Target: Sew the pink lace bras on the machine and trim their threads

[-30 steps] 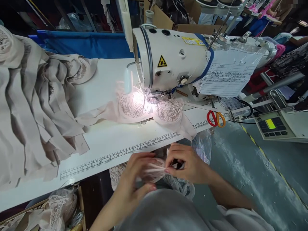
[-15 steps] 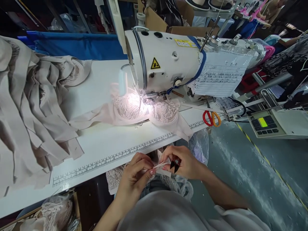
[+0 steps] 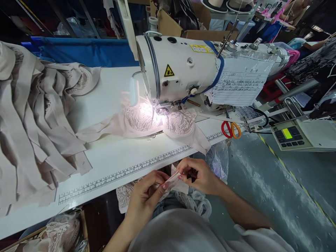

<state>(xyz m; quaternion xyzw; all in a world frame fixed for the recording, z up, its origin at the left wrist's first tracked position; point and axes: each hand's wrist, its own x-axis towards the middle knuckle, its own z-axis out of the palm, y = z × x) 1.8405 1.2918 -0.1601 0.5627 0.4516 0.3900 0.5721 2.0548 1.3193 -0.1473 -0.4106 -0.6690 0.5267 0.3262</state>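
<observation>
Over my lap, my left hand pinches the edge of a pale pink lace bra, its fingers closed. Opposite it, my right hand grips the same edge between thumb and fingertips, close to the left fingertips. A small black tool, perhaps thread snips, is tucked in the right palm, mostly hidden by the fingers. Lace of the held piece hangs below the table edge at the left. Another pale pink bra lies under the lit needle area of the white sewing machine.
A heap of pale bras covers the table's left end. Red and orange-handled scissors lie by the printed ruler at the table edge. A control box stands right. Below left, a box holds bagged lace pieces.
My fingers have turned the held fabric so more of its flat face shows. The black tool has swung back into my right palm. The bra under the machine has stayed still.
</observation>
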